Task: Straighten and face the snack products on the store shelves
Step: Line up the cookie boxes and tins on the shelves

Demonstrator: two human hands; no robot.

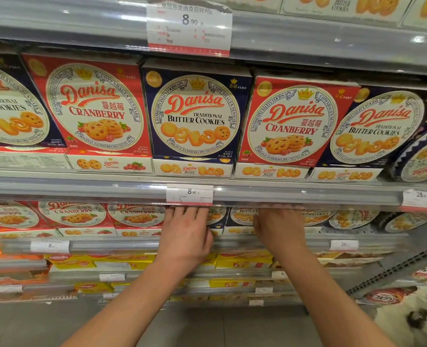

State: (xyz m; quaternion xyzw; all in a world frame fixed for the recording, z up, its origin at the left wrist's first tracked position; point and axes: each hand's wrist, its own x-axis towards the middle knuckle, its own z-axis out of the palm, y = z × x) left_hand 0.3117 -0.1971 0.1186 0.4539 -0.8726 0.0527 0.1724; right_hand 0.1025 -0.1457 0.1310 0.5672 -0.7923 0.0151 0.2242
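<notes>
Both hands, left hand (186, 227) and right hand (280, 227), are laid with straight fingers against a butter cookie box (217, 217) being faced, and squaring it to the shelf edge (307, 242) is judged next.

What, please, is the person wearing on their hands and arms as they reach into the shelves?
Nothing that shows. The left hand and right hand are bare, with no gloves, rings or watch in view. Both forearms are uncovered up to the bottom edge of the picture, so no sleeve appears. The fingertips are hidden behind the shelf rail.
</notes>
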